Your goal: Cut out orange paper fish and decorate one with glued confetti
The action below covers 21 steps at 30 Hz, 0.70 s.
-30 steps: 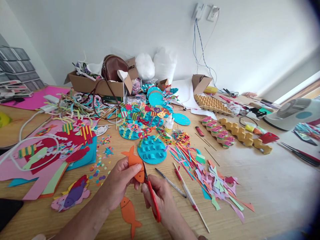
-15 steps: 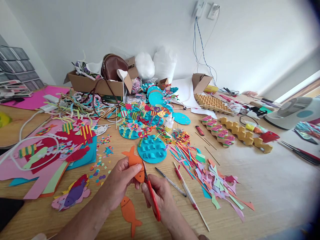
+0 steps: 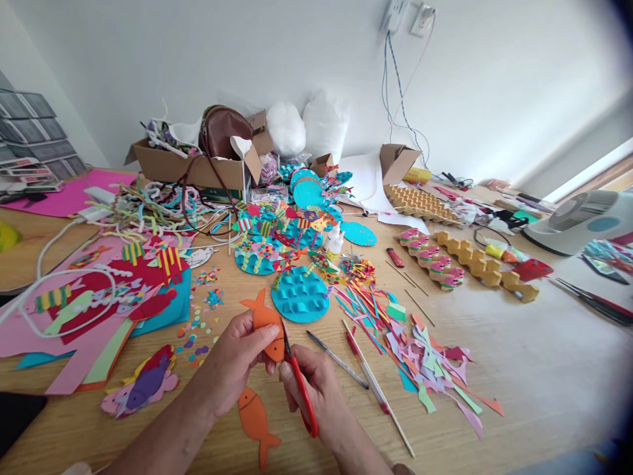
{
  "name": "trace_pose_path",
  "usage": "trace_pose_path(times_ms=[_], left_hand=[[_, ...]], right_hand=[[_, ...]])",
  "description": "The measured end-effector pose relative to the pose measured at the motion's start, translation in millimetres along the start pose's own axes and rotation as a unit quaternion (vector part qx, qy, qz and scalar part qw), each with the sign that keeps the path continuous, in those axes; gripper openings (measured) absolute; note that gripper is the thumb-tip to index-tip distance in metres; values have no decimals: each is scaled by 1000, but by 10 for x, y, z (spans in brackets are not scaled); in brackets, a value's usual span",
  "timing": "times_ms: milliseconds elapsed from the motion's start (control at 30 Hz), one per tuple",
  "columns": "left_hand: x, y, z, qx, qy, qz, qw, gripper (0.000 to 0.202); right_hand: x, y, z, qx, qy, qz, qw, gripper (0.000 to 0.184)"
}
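Note:
My left hand (image 3: 247, 349) pinches an orange paper fish (image 3: 264, 316), its tail pointing up and its head, with a drawn eye and gill line, pointing down. In my right hand (image 3: 316, 376) is a pair of red-handled scissors (image 3: 305, 399), with the blades against the right edge of that fish. Whether the blades are fully closed cannot be made out. A second orange fish (image 3: 254, 422) lies flat on the table below my hands. Just beyond them sits a blue paper disc (image 3: 301, 295) with raised curled strips.
To the right lie a pen (image 3: 339, 359), a wooden stick (image 3: 378, 389) and a heap of paper scraps (image 3: 430, 363). Stacked paper fish (image 3: 143, 382) rest at left. A glue bottle (image 3: 334, 241) stands behind the disc. Egg-carton strips (image 3: 482, 264) lie farther right.
Almost nothing differs. My hands, the scissors and the held fish keep nearly the same place, with only a very slight shift of the fish.

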<state>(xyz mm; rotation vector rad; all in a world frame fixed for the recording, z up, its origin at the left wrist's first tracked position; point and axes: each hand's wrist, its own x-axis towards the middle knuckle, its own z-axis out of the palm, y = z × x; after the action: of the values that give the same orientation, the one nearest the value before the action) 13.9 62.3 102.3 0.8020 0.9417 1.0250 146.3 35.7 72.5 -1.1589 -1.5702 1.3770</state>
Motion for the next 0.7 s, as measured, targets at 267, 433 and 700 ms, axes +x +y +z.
trace_pose_path(times_ms=[267, 433, 700], left_hand=[[-16, -20, -37, 19, -15, -5, 1000, 20], [-7, -22, -32, 30, -23, 4, 999, 19], [-6, -1, -15, 39, -19, -5, 999, 21]], right_hand=[[-14, 5, -9, 12, -12, 26, 1000, 34], [-9, 30, -3, 9, -7, 17, 1000, 38], [-4, 64, -15, -7, -2, 13, 1000, 37]])
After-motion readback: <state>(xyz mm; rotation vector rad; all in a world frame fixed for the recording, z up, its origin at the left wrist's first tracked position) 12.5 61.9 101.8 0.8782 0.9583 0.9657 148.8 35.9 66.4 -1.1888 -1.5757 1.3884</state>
